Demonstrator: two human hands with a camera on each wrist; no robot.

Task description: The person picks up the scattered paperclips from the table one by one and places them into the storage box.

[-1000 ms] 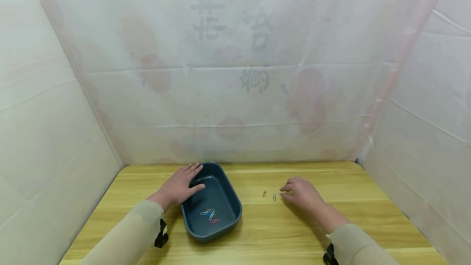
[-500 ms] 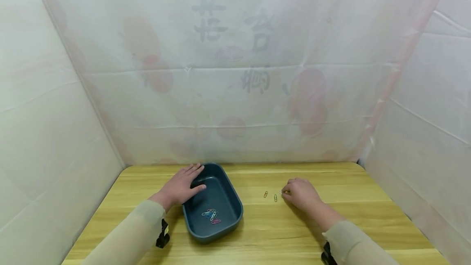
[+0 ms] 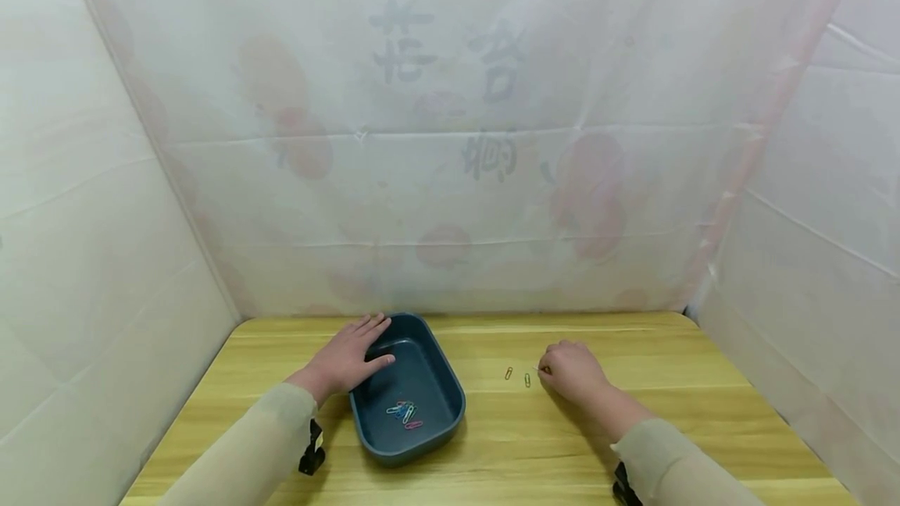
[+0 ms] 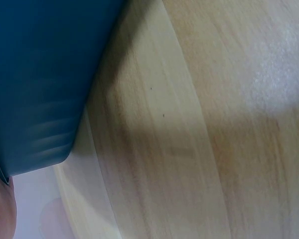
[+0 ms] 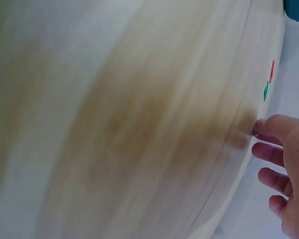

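Note:
A dark blue tray (image 3: 450, 404) sits on the wooden table and holds several coloured paper clips (image 3: 404, 412). My left hand (image 3: 366, 342) rests flat on the tray's far left rim with its fingers straight. In the left wrist view only the tray's outer wall (image 4: 40, 74) shows. My right hand (image 3: 547, 370) lies on the table right of the tray with its fingers curled, pinching a small pale paper clip (image 3: 540, 370) against the tabletop. The right wrist view shows that pinch at the fingertips (image 5: 261, 128). An orange clip (image 3: 508, 373) and a green clip (image 3: 526, 379) lie just left of it.
Pale printed cloth walls (image 3: 450, 139) close in the table at the back and on both sides. The wooden table (image 3: 633, 334) stretches out right of and in front of the hands. The right wrist view also shows the orange clip (image 5: 272, 71) and the green clip (image 5: 265, 91).
My right hand's fingers have curled in tighter over the pale clip. My left hand and the tray have stayed where they were.

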